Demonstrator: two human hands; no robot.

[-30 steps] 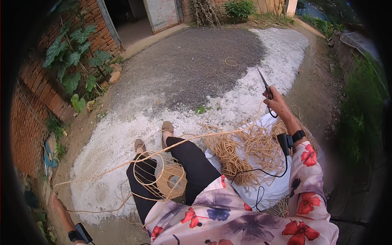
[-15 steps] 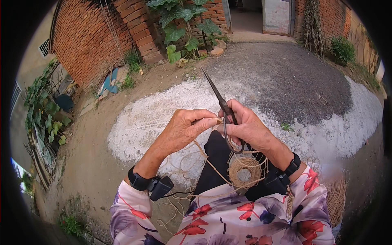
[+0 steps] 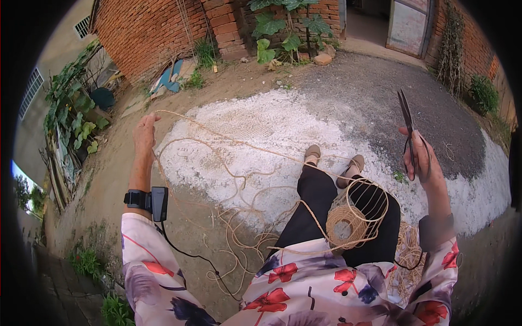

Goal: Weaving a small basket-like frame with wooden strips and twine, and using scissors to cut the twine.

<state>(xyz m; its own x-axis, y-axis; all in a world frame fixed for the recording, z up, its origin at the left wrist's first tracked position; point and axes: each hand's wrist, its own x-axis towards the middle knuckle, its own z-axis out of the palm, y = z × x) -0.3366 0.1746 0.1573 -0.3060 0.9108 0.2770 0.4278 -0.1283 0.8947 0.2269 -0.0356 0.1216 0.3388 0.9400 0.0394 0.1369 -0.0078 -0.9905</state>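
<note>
My left hand (image 3: 144,131) is stretched far out to the left, fingers closed on a strand of tan twine (image 3: 239,141). The strand runs from it across to a half-woven basket (image 3: 343,224) on my lap. That basket has twine wound round its lower part and bare pale ribs with a hoop at the open end. Out on the right, my right hand (image 3: 422,158) grips black scissors (image 3: 406,115) by the handles, points upward, blades nearly together. More loose twine (image 3: 239,239) hangs and lies in loops between my left arm and my legs.
A heap of twine (image 3: 409,255) lies by my right thigh. Before my feet are white powdery ground (image 3: 255,117) and dark gravel (image 3: 370,89). A brick wall (image 3: 147,38), leafy plants (image 3: 285,32) and a doorway with a pale door (image 3: 406,27) stand beyond.
My hands have moved from close together in front of me to far apart. The left has drawn the twine out leftward; the right has carried the scissors to the right.
</note>
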